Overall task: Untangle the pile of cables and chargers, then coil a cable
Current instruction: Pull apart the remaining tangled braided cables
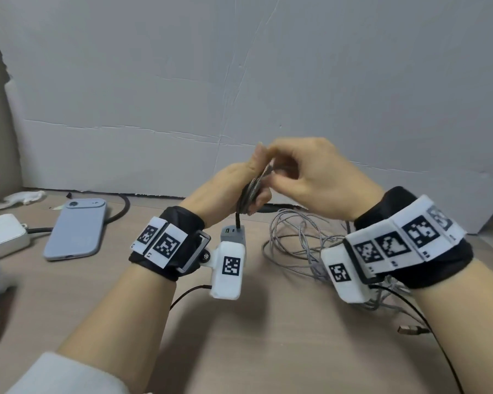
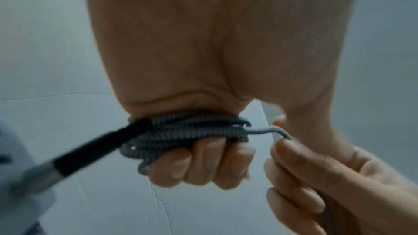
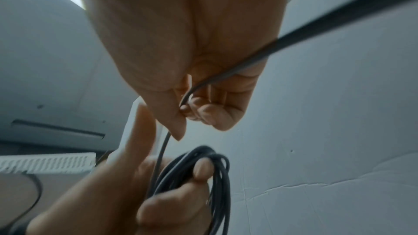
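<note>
My left hand [image 1: 239,183] is raised above the table and grips a coil of grey braided cable [image 1: 254,186] wound into several loops. In the left wrist view the coil [image 2: 181,137] lies under my curled fingers [image 2: 199,165], and its black plug sleeve [image 2: 101,149] runs down to a grey charger block [image 1: 233,234]. My right hand [image 1: 310,177] pinches the free strand [image 2: 269,131] of that cable just right of the coil. The right wrist view shows the strand [image 3: 162,149] leading from my right fingertips down to the coil [image 3: 203,176].
A loose tangle of grey braided cables [image 1: 302,243] lies on the wooden table at the right, with a USB plug [image 1: 410,329] near the front. A blue-grey phone [image 1: 77,228] and a white adapter [image 1: 3,234] lie at the left. A grey cardboard wall [image 1: 239,81] stands behind.
</note>
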Available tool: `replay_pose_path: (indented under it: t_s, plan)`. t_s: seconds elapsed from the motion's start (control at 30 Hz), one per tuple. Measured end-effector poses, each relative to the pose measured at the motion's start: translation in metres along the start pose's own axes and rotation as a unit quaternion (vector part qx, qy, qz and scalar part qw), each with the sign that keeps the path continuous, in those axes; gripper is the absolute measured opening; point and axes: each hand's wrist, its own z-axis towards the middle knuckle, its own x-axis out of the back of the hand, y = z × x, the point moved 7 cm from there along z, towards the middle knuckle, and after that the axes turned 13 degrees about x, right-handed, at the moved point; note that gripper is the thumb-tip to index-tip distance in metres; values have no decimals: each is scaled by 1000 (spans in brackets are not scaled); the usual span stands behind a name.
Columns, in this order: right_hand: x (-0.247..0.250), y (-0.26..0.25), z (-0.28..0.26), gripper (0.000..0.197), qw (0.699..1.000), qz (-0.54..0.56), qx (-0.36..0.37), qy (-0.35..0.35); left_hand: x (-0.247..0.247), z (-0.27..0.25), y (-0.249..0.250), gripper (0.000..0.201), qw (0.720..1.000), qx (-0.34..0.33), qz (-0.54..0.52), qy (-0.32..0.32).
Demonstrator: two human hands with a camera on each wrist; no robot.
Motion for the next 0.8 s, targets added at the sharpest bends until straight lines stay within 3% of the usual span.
replay_pose_path:
  t_s: [0.1,0.17,0.3,0.43,0.63,0.73,0.8]
  plan:
    - [21,17,-6,13,998,37,-29,46,-2,-2,-1,46,999,-8,34,-4]
    - [27,29,-10,9,995,60,-47,66,-4,-3,0,32,1000,-10,25,0]
    - [29,54,-21,15,983,81,-88,136,3,0,2,38,996,-12,-81,28]
    - [13,79,-27,21,974,96,-118,170,3,-1,7,45,980,-19,-200,-14]
    - [-29,93,-27,25,976,82,-146,139,2,0,17,58,933,-35,-350,-81]
    - [-57,97,-30,21,973,106,-183,87,12,1,22,59,910,-65,-406,-50]
    - [-78,94,-33,30,975,95,-200,17,17,2,22,58,909,-71,-410,-3]
